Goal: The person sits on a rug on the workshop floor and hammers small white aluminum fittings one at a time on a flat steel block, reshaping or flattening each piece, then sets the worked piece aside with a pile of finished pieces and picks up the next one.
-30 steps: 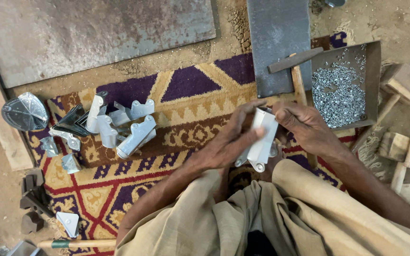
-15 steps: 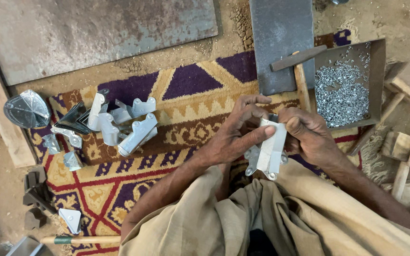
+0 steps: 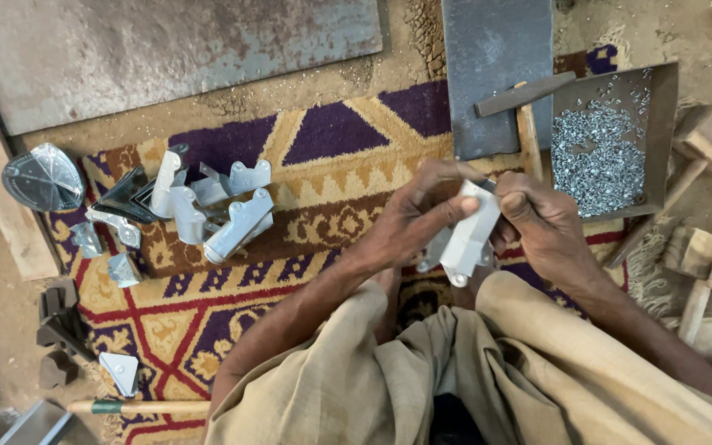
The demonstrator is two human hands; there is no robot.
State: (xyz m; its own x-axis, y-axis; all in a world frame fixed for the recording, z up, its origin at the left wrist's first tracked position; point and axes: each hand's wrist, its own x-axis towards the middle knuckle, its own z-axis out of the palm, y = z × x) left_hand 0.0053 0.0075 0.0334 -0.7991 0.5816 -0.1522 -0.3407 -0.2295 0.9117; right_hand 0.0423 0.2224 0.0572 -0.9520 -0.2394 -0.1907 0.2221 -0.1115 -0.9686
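Head view: two hands (image 3: 409, 218) (image 3: 541, 227) hold one metal bracket (image 3: 471, 235).

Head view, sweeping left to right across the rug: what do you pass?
Round metal disc → pile of bent metal brackets → left hand → held bracket → right hand → tray of small fasteners.

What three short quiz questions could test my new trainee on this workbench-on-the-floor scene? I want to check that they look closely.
1. True or false: both hands grip the bent metal bracket.
2. What fills the metal tray? A) small screws B) sand C) wooden pegs
3. On which side of the person does the pile of metal brackets lie?

Key
1. True: left hand and right hand both hold it.
2. A: small screws.
3. The left side, on the patterned rug.
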